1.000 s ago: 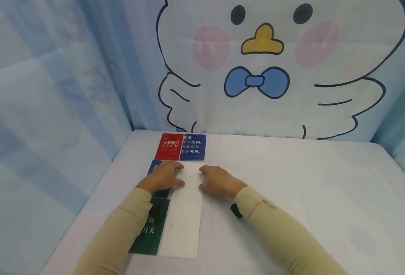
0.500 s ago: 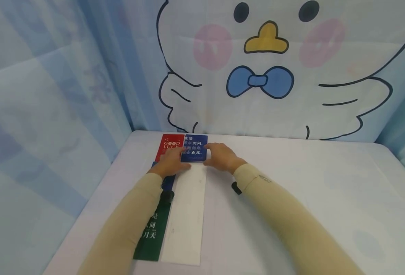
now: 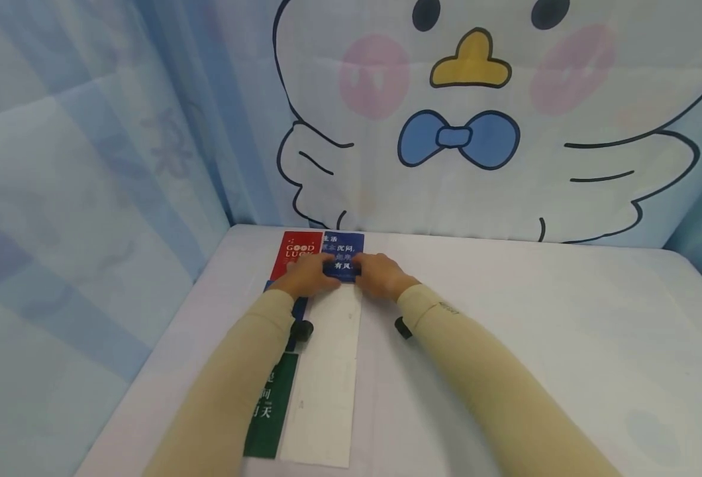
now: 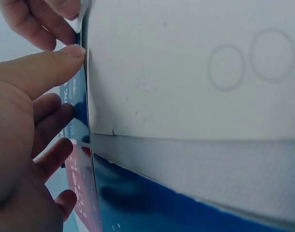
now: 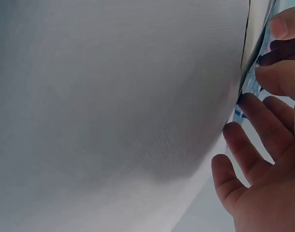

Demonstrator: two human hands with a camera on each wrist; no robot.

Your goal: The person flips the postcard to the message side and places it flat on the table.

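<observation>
Two hands meet over a blue card with white lettering (image 3: 343,248) at the far left of the table. My left hand (image 3: 308,275) lies at its left side, over the lower part of a red "GOOD LUCK" card (image 3: 299,244). My right hand (image 3: 382,275) touches its right edge. In the left wrist view, the left thumb (image 4: 65,60) reaches the blue card's near edge, with the other fingers spread. Loosely bent, spread fingers (image 5: 254,145) of the right hand show in the right wrist view. A long pale strip (image 3: 324,384) lies below the blue card.
Left of the strip lie a second blue card (image 3: 299,311), partly under the left arm, and a green card with white lettering (image 3: 273,411). The white table (image 3: 506,344) extends right. A curtain with a cartoon bird (image 3: 458,185) hangs behind its far edge.
Both hands have moved away from me, from the top of the pale strip up to the blue card. The right hand has closed in on that card's right edge.
</observation>
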